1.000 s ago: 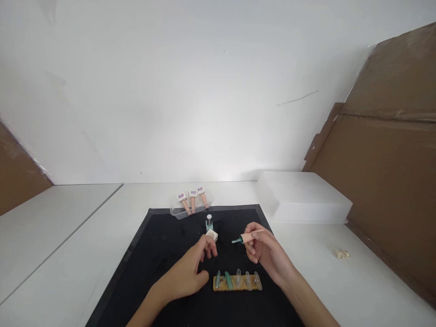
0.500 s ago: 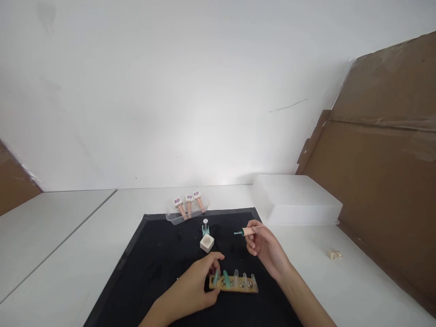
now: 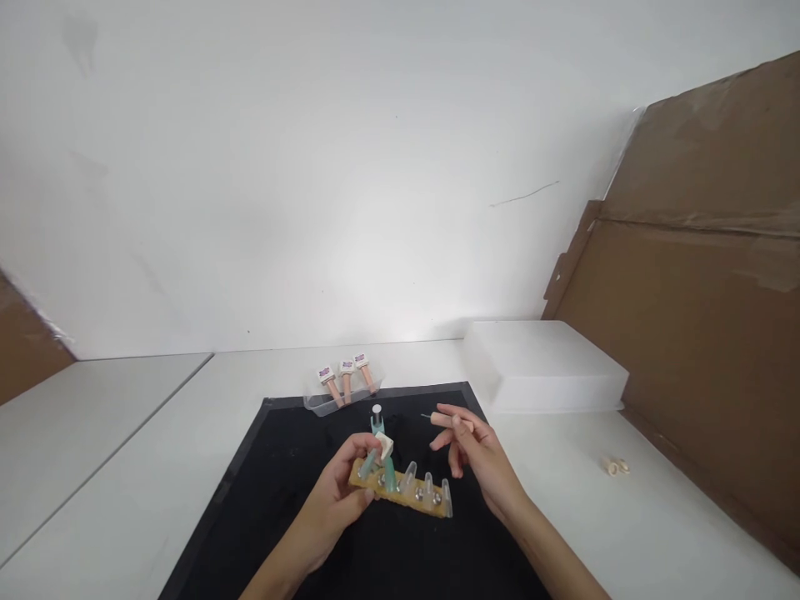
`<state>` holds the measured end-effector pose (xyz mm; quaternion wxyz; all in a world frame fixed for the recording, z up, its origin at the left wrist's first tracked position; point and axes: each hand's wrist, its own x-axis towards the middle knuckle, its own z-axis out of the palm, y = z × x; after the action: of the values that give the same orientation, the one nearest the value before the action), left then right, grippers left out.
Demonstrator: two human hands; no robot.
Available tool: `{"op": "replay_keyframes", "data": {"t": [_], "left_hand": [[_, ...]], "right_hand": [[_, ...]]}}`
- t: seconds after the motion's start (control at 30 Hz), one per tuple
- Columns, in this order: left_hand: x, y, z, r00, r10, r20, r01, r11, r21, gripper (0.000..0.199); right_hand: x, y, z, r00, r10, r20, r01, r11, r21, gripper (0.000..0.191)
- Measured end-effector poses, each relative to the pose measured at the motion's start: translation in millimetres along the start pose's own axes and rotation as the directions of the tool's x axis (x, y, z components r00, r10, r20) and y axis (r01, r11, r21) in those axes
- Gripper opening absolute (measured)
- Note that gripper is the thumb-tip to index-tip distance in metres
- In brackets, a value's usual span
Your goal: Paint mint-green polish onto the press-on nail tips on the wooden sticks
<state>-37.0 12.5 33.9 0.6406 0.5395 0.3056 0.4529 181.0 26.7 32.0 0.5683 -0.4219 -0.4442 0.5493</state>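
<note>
Left hand (image 3: 341, 485): fingers clamped on the left end of the tan strip (image 3: 411, 498), held aslant over the black mat (image 3: 400, 562) — likely gripped there so most of its 5 nail-shaped tips (image 3: 390, 475), 2 of them green, sit uncovered. Right hand (image 3: 478, 450): fingers pinched on the pink brush handle (image 3: 443, 420), its thin end pointing left, apart from the strip — presumably for fine control.

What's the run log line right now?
left hand: holds nail-tip strip | right hand: holds pink-handled brush | tray: far edge of mat
</note>
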Motion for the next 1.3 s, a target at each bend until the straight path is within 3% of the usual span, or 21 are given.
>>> {"op": "replay_keyframes", "data": {"t": [0.1,0.23,0.33,0.63,0.9,1.03,1.17,1.3], "left_hand": [[-1.3,1.4,0.9,0.999,-0.014,-0.042,0.011,0.998,-0.059,0.041],[-1.0,0.0,3.3,0.996,-0.008,-0.091,0.0,0.997,-0.08,0.038],[-0.6,-1.6,4.8,0.995,-0.013,-0.104,0.002,0.994,-0.106,0.037],[-0.4,-5.6,2.6,0.998,-0.068,-0.017,0.062,0.971,-0.232,0.039],[-1.7,-14.5,16.0,0.99,-0.112,0.085,0.127,0.972,-0.198,0.034],[-0.7,-17.8,20.9,0.994,-0.094,0.053,0.102,0.982,-0.161,0.028],[-1.4,-20.7,19.4,0.995,-0.078,0.059,0.086,0.984,-0.156,0.026],[-2.2,-26.3,15.8,0.992,-0.083,0.092,0.092,0.992,-0.088,0.028]], "right_hand": [[-5.5,5.7,8.0,0.99,0.109,0.085,-0.106,0.994,-0.035,0.039],[-13.6,6.8,16.3,0.929,0.289,0.23,-0.318,0.943,0.101,0.036],[-15.5,7.3,19.1,0.922,0.316,0.224,-0.362,0.908,0.209,0.031],[-17.8,9.3,23.7,0.956,0.263,0.129,-0.289,0.922,0.257,0.031],[-25.0,9.5,31.3,0.955,0.219,0.201,-0.263,0.939,0.221,0.035],[-23.8,12.5,28.8,0.948,0.221,0.231,-0.255,0.958,0.129,0.04],[-14.6,8.6,17.7,0.992,0.07,0.103,-0.069,0.998,-0.011,0.04],[-11.6,-6.2,9.9,0.997,-0.038,0.072,0.034,0.998,0.057,0.036]]}}
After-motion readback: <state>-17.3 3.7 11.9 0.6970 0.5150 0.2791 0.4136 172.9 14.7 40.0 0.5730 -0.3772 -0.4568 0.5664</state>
